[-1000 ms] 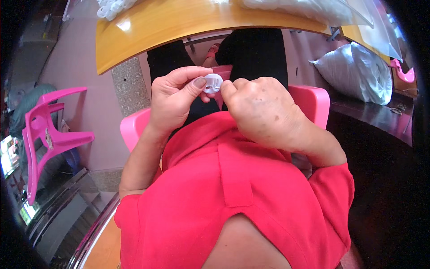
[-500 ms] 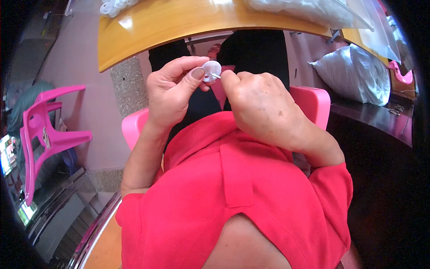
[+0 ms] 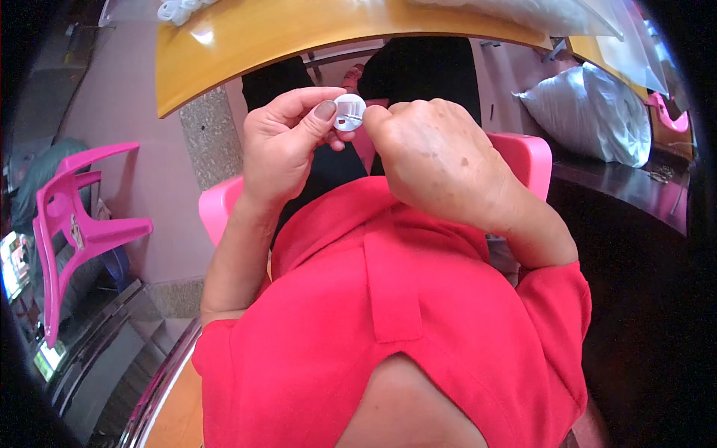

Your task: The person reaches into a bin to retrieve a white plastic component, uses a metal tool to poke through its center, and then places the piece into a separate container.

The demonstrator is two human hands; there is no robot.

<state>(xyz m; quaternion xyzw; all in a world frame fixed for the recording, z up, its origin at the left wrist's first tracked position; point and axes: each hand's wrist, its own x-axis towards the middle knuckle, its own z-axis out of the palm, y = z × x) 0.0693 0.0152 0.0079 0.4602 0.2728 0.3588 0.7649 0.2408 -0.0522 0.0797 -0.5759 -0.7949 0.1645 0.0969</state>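
A small round white plastic piece (image 3: 349, 107) with a recessed face is pinched between the thumb and fingers of my left hand (image 3: 282, 145). My right hand (image 3: 441, 157) is closed beside it, fingers curled toward the piece. A thin pale rod (image 3: 357, 117) runs from the right fingertips to the face of the round piece. Most of the rod is hidden inside the right hand, so its kind does not show. Both hands are held above my lap, just short of the table edge.
A yellow-brown table (image 3: 284, 56) spans the top, carrying white rings (image 3: 178, 10) and a clear plastic bag (image 3: 523, 11). A pink plastic chair (image 3: 82, 224) stands to the left. On the right a stuffed white sack (image 3: 594, 116) rests on a dark surface.
The round piece has turned to show its recessed face more fully. My right hand has risen slightly and closed in on the piece, with less of the rod showing.
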